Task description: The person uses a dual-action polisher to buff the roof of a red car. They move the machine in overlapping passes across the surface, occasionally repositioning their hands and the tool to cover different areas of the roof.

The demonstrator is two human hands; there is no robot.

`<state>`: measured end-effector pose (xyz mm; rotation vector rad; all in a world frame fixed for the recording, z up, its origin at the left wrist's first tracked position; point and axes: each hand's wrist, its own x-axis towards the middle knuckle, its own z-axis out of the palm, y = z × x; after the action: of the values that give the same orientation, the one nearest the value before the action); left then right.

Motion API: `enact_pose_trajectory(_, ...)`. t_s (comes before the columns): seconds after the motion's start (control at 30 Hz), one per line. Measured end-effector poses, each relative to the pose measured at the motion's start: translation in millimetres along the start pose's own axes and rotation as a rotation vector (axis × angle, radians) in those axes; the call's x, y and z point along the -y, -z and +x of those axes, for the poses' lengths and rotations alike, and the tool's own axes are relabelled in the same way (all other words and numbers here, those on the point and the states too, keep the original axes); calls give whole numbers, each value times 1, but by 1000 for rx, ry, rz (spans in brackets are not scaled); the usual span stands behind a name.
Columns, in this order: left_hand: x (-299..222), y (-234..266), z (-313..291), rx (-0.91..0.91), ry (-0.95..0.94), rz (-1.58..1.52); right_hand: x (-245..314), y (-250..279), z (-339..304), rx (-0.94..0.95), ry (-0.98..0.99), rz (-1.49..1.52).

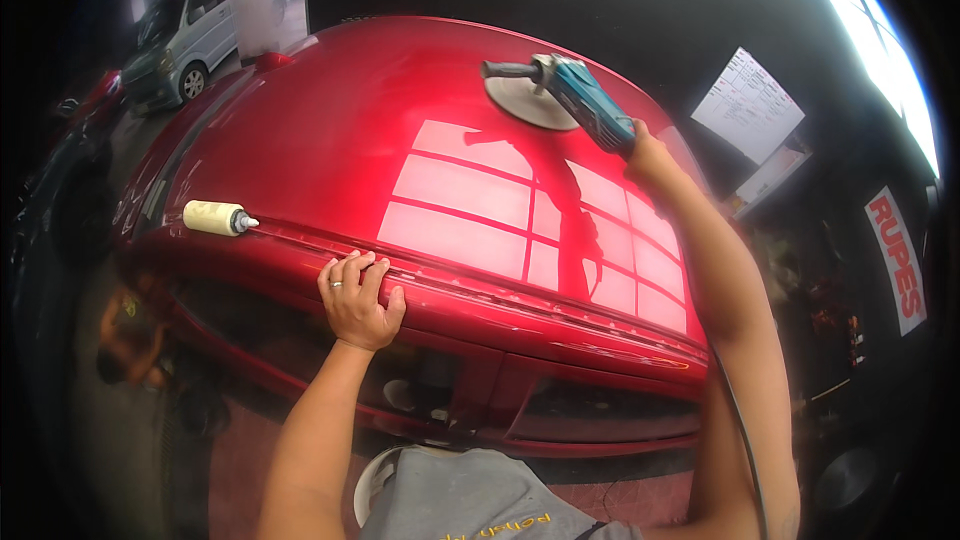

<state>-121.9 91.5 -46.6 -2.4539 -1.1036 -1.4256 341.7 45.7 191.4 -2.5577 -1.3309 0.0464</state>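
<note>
My right hand (648, 148), arm stretched far over the glossy red car roof (320, 130), grips the rear end of a teal and black polisher (585, 100). The round pale pad (525, 102) of the machine lies on or just over the paint; which of the two I cannot tell. A black side handle sticks out to the left, with no hand on it. On the near roof edge rests my left hand (360, 302), fingers lying loosely spread and a ring on one. Left of that hand, a cream squeeze bottle (212, 217) with a pointed nozzle lies on its side along the roof rail.
The polisher's cord (745, 425) hangs along my right arm. Paper sheets (748, 105) and a red and white banner (897, 258) are on the dark wall at right. A silver van (185, 35) stands at far left. Another person (130, 338) is low beside the car.
</note>
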Motion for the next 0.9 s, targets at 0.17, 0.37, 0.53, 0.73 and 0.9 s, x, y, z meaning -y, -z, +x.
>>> enact_pose_trajectory(0.17,3,0,-2,2,0,11,-103,-1,-6,-68,-148,-69)
enact_pose_trajectory(0.37,2,0,-1,-9,-5,13,-162,22,-60,-61,-291,-39)
enact_pose_trajectory(0.53,-1,-2,1,-1,-7,7,-178,14,-70,-98,-209,-85)
enact_pose_trajectory(0.73,1,4,2,-7,-6,2,-74,11,-65,-23,-56,-13)
enact_pose_trajectory(0.9,-1,4,4,-12,-13,-18,2,-7,-36,2,106,19)
